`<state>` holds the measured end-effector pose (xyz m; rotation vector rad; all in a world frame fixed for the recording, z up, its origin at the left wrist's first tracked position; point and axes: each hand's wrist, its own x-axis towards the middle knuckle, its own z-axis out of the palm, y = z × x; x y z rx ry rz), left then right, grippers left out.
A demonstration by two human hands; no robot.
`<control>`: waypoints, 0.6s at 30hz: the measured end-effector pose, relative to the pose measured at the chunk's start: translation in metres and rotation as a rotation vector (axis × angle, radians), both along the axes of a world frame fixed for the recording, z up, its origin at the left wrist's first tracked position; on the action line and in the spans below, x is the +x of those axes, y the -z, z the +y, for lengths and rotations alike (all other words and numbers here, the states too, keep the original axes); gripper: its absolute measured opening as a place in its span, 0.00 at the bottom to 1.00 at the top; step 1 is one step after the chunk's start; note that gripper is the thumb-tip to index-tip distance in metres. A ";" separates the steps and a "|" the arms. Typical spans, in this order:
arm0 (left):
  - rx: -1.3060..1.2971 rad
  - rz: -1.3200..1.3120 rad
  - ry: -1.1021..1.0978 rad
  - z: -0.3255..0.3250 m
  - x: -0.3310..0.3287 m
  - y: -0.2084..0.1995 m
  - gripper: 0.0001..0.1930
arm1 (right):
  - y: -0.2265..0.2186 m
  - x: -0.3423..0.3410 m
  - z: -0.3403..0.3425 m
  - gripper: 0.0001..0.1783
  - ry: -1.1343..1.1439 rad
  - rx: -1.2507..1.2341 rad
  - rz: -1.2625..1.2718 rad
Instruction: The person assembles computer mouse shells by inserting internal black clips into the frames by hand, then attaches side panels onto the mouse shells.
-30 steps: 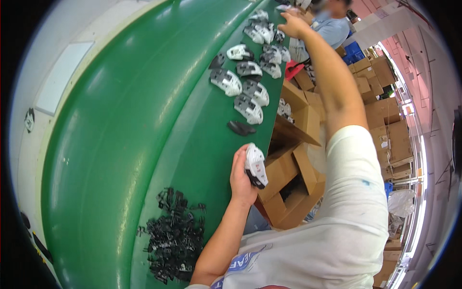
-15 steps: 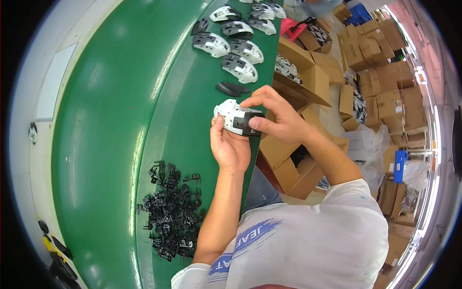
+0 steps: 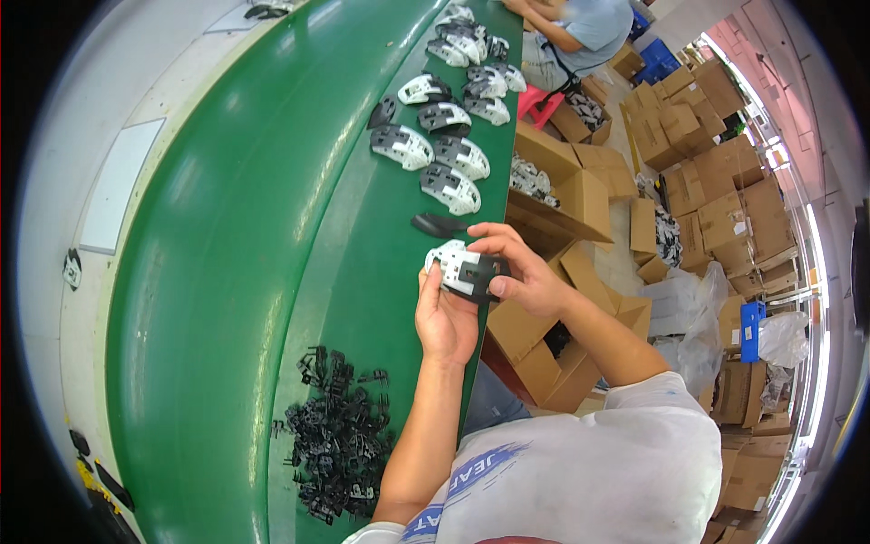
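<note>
A black-and-white plastic mouse shell (image 3: 450,263) is held above the near edge of the green table. My left hand (image 3: 447,328) supports it from below, with the thumb against its white end. My right hand (image 3: 536,283) grips the black end, its thumb on the face and its fingers along the far side. Just beyond the shell lies a curved black plastic piece (image 3: 437,225). Farther off, several similar black-and-white shells (image 3: 451,189) rest along the table. Beside my left forearm is a heap of small black plastic parts (image 3: 337,444).
The green table (image 3: 217,299) runs along my left. To my right, an open cardboard box (image 3: 580,195) holds white parts, and another box (image 3: 535,349) stands close by the table edge. Beyond the far shells sits another person (image 3: 594,36). Stacked cartons (image 3: 725,222) line the right side.
The view has tilted, so the table and hands appear lower and the other person shows more fully. Both hands keep the mouse shell between them.
</note>
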<state>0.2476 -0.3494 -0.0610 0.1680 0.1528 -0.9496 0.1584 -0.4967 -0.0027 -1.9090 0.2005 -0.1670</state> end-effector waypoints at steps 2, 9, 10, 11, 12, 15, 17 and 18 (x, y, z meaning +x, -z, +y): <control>-0.014 -0.009 0.008 -0.003 0.002 -0.002 0.20 | -0.001 0.001 0.001 0.41 0.028 0.033 -0.027; 0.005 -0.004 -0.007 -0.002 -0.002 0.000 0.19 | -0.002 -0.005 0.003 0.40 0.038 0.062 -0.093; 0.009 0.016 -0.013 -0.002 -0.002 0.001 0.19 | -0.006 -0.006 0.001 0.40 -0.011 -0.035 -0.052; 0.014 0.036 -0.019 -0.002 -0.002 0.003 0.19 | -0.008 -0.007 0.000 0.40 -0.059 -0.132 -0.009; -0.007 0.040 -0.004 -0.002 -0.002 0.004 0.18 | -0.010 -0.009 0.000 0.40 -0.059 -0.132 -0.013; -0.036 0.024 -0.016 -0.003 -0.001 0.005 0.18 | -0.012 -0.013 0.001 0.41 -0.034 0.009 0.017; -0.036 0.025 -0.011 -0.001 -0.003 0.005 0.18 | -0.009 -0.014 0.012 0.38 0.019 0.069 -0.038; -0.042 0.021 -0.011 -0.002 -0.002 0.004 0.18 | -0.009 -0.012 0.014 0.35 0.065 0.122 -0.096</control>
